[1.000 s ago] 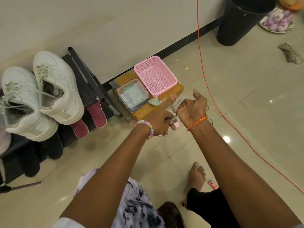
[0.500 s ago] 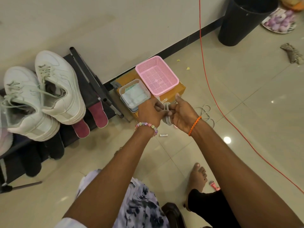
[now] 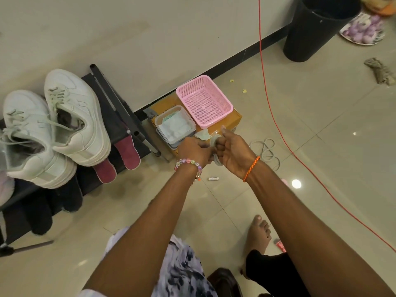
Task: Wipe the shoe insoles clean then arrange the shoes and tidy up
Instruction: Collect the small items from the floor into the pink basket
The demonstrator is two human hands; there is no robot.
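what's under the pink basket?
The pink basket sits on a brown cardboard box, beside a clear tub holding folded cloths. The box top beneath the basket is covered; its contents can't be seen.

"Glossy beige floor tiles (image 3: 321, 116), with a ceiling light's reflection (image 3: 296, 183) on them."

"The pale wall (image 3: 150, 39) has a black skirting (image 3: 246, 55) along its foot."

"A black bin (image 3: 317, 33) stands by it, with an orange cable (image 3: 278, 125) trailing across the floor."

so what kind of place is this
Probably a home entryway or hallway: a black metal shoe rack holding white lace-up sneakers against a plain wall, glossy beige floor tiles, a black plastic bin.
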